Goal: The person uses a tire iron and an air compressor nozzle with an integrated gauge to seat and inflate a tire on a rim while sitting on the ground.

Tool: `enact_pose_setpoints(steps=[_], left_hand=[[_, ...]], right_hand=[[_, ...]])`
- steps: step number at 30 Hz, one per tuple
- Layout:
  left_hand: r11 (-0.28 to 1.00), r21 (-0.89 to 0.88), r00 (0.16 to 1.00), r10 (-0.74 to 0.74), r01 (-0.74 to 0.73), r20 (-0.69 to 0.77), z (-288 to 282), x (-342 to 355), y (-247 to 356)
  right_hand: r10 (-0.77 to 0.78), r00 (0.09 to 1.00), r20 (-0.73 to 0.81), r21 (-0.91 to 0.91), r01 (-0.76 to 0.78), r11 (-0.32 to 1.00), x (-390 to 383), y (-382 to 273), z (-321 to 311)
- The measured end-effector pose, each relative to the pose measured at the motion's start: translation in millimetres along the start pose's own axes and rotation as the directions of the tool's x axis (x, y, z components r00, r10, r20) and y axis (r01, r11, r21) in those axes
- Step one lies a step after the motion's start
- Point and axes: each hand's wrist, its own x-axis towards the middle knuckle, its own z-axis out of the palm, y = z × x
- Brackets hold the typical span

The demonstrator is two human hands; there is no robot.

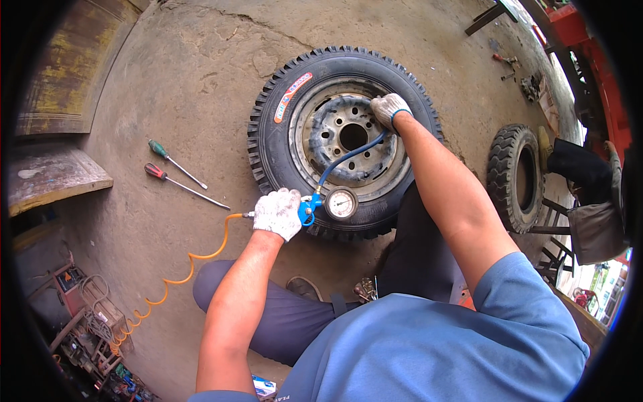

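Worn, cracked concrete floor (201, 100) spreads beneath everything I watch from my remote post, with a scuffed wooden door (74, 74) at far left. Next, an orange coiled hose (213, 254) rises from the lower left, passing near a green-handled screwdriver (158, 149) and a red-handled screwdriver (156, 171). It meets a blue inflator gun (308, 209), around which my gloved left hand (277, 213) is closed; a round gauge (341, 204) sits just right. Beyond, a knobbly tyre (273, 141) lies flat on the floor around a steel wheel (338, 144). Across it, a blue hose (350, 155) reaches my gloved right hand (390, 110), curled over its end. I cannot see how that end is seated; a slack grip or sideways tug could make it slip and leak. Farther right, a second tyre (501, 164) appears to stand on its tread
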Motion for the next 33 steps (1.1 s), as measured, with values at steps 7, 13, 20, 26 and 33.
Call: enact_pose_setpoints(steps=[7, 13, 20, 26, 33], left_hand=[[1.0, -0.005, 1.0, -0.009, 0.009, 0.03, -6, 0, 2], [1.0, -0.006, 1.0, -0.015, 0.015, 0.023, -4, 0, 1], [1.0, -0.003, 1.0, -0.006, 0.006, 0.007, 1, 2, 0], [1.0, 0.001, 1.0, -0.013, 0.013, 0.011, 3, 1, -2], [1.0, 0.008, 1.0, -0.003, 0.003, -0.009, 3, 1, -1]], right_hand=[[0.036, 0.999, 0.012, 0.08, -0.037, 0.996, -6, -2, -7], [0.063, 0.998, 0.029, 0.113, -0.066, 0.991, -5, -4, -7], [0.005, 1.0, 0.006, -0.009, -0.005, 1.0, 1, 3, 0], [0.104, 0.993, 0.051, 0.179, -0.111, 0.977, -7, -6, -11], [0.067, 0.997, 0.031, 0.116, -0.071, 0.991, -4, -3, -7]])
